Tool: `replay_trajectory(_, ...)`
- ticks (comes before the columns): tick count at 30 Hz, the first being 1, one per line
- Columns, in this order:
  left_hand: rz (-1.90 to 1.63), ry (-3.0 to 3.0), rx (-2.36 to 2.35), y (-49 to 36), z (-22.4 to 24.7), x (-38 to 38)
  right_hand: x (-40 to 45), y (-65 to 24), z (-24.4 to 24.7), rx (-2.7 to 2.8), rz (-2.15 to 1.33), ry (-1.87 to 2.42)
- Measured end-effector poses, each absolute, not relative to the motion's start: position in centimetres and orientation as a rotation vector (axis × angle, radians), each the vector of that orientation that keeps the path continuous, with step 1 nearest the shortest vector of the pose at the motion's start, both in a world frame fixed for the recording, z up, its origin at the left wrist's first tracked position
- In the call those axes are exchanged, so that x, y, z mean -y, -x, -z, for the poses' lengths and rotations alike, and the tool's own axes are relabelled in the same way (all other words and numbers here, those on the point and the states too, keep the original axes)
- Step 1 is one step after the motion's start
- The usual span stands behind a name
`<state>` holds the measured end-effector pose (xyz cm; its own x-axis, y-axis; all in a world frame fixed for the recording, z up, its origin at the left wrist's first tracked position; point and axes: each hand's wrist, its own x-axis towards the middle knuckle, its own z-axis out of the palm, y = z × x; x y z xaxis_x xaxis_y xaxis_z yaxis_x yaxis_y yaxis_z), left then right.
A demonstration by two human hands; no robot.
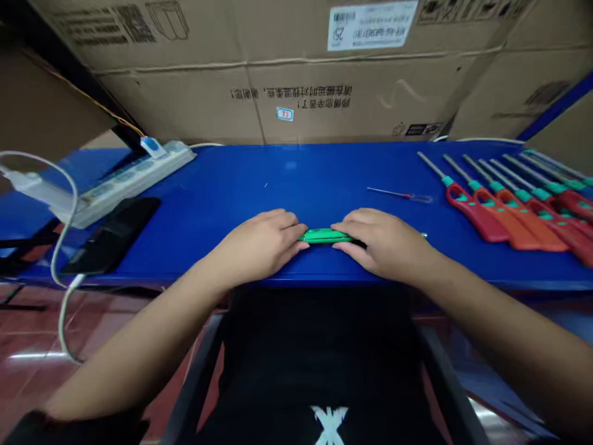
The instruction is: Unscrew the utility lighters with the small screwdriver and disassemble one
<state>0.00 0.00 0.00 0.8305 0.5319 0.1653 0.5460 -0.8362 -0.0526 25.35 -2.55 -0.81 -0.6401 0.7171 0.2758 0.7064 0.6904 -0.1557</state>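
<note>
Left hand point(257, 246) and right hand point(386, 244) close in from either side near the front edge of the blue table point(241, 179), gripping a green plastic piece point(324, 236) at lower centre; it looks light and stiff, best held by its ends.

The left hand point(259, 247) and right hand point(384, 244) meet near the front edge of the blue table point(259, 185), gripping a slim green plastic piece point(324, 236) from either end; it may be a lighter part, though much of it is hidden. A small screwdriver point(398, 195) lies beyond the right hand. Red and orange utility lighters point(509, 204) crowd the table's right edge, with a power strip point(125, 179) and black phone point(111, 235) at its left.
</note>
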Motion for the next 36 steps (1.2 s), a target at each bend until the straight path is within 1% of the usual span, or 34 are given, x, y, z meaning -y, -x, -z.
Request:
replay_trajectory(9, 0.29, 2.905, 0.873, 0.0, -0.1, 1.0, 2.8, -25.4, 1.3, 2.553, 0.072, 1.092)
replay_trajectory(20, 0.585, 3.141, 1.17, 0.5, -0.1, 2.3, 3.9, -25.9, 0.5, 2.505, -0.2, 1.062)
replay_trajectory(23, 0.643, 3.158, 1.243, 0.6, 0.1, 2.5, 4.2, -26.1, 0.6, 2.46, -0.135, 1.056)
replay_trajectory(29, 0.777, 3.124, 1.233, 0.9, 0.0, 2.5, 3.9, -26.3, 0.5, 2.509, 0.157, 0.909)
replay_trajectory(36, 0.922, 3.007, 1.252, 1.3, -0.6, 2.1, 2.9, -25.9, 0.0, 2.406, 0.2, 0.929)
